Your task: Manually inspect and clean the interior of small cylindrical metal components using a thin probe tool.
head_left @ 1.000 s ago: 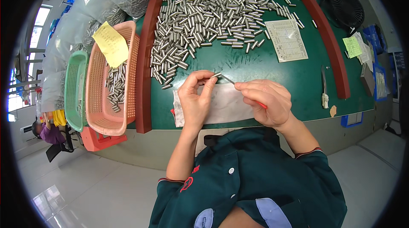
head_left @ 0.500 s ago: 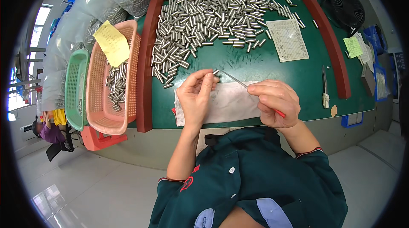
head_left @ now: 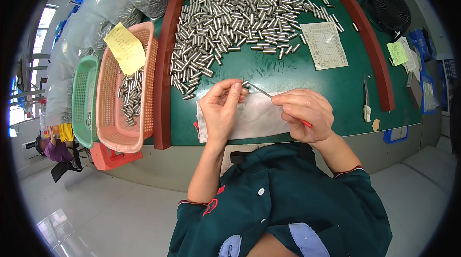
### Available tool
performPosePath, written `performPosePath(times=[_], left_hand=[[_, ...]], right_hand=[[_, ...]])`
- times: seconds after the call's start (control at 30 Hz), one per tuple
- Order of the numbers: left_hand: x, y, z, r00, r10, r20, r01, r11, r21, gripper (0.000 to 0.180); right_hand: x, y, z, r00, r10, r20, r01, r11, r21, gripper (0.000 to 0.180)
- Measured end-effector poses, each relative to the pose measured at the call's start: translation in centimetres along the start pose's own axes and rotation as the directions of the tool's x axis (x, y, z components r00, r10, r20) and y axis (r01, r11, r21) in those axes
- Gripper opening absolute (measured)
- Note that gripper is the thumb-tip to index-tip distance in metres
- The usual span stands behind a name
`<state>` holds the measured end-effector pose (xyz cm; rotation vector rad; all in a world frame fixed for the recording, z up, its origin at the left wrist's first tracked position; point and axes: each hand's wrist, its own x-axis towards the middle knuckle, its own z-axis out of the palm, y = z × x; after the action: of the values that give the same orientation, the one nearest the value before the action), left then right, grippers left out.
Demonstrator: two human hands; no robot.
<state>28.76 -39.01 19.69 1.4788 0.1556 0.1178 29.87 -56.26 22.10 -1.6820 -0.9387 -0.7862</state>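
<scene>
A person in a dark green uniform works at a green worktop [head_left: 297, 72] edged by a red-brown frame [head_left: 163, 89]. The left hand [head_left: 222, 108] pinches a small metal cylinder [head_left: 245, 83] between fingertips, while the right hand [head_left: 305, 113] holds a thin red-handled tool [head_left: 269, 95] whose tip meets the cylinder's end. Both hands hover above a white cloth [head_left: 249, 120] lying at the near edge. A large heap of similar metal cylinders [head_left: 235, 22] covers the far side, beside a printed sheet [head_left: 324, 45]. To the left, a pink basket [head_left: 117, 89] holds more cylinders and a yellow note [head_left: 126, 48], next to a green basket [head_left: 84, 101].
</scene>
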Motion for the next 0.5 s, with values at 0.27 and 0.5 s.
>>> performPosePath(times=[0.27, 0.5], left_hand=[[-0.33, -0.31, -0.05, 0.997, 0.043, 0.057, -0.044, 0.999, 0.010, 0.010], [-0.23, -0.13, -0.06, 0.999, 0.037, -0.031, -0.035, 0.996, 0.087, 0.012]], right_hand=[[-0.07, -0.13, 0.17, 0.999, -0.009, 0.046, 0.010, 1.000, -0.016, 0.027], [-0.07, -0.11, 0.09, 0.991, 0.040, 0.124, -0.033, 0.998, -0.060, 0.020]])
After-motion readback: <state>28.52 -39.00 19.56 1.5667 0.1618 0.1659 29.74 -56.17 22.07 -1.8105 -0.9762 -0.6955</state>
